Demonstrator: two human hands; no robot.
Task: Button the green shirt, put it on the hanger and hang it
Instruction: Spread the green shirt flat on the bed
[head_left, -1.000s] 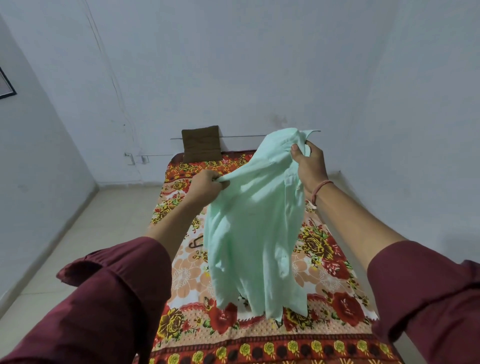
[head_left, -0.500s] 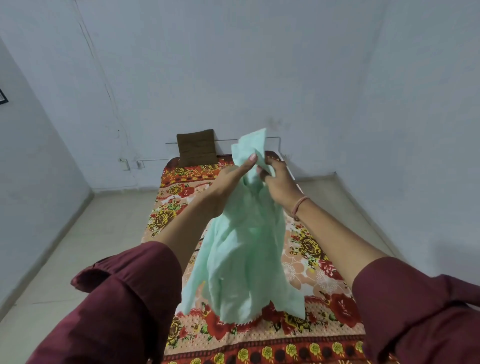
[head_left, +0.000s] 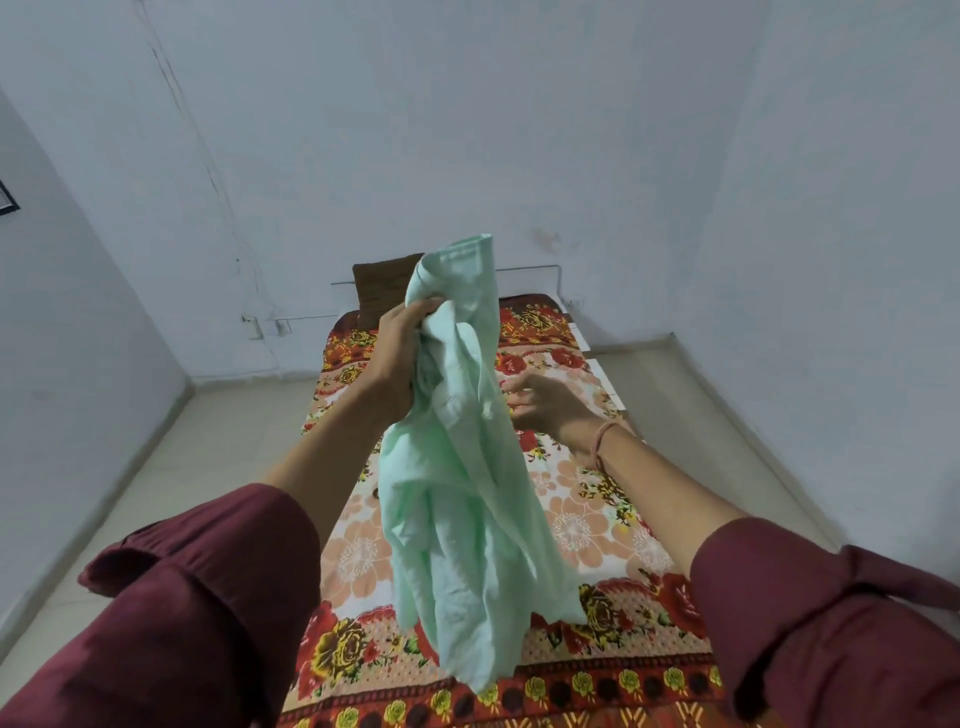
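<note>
Pale bluish walls (head_left: 467, 130) are closing in on three sides. A bed (head_left: 576, 525) under a red floral sheet is running to the far wall, a brown cushion (head_left: 382, 283) is leaning there, and beige floor tiles (head_left: 234, 441) are flanking both sides.

shirt (head_left: 467, 493): thin pale green cloth, matt, soft, heavily creased, stitched hem along the top edge
sheet (head_left: 571, 525): printed cloth, matt, fairly smooth, flat with few wrinkles
cushion (head_left: 382, 286): brown cloth, matt, weave too small to tell
sleeves (head_left: 208, 597): maroon cloth, smooth, faint sheen on the folds, bunched at the cuffs
band (head_left: 602, 439): thin pinkish thread or cord, matt
walls (head_left: 467, 130): painted plaster, matt, slightly uneven, hairline crack and faint stains
floor (head_left: 234, 441): pale, hard, smooth, dull sheen, tile by the look
rail (head_left: 524, 268): thin, pale, perhaps metal, too small to tell
</note>
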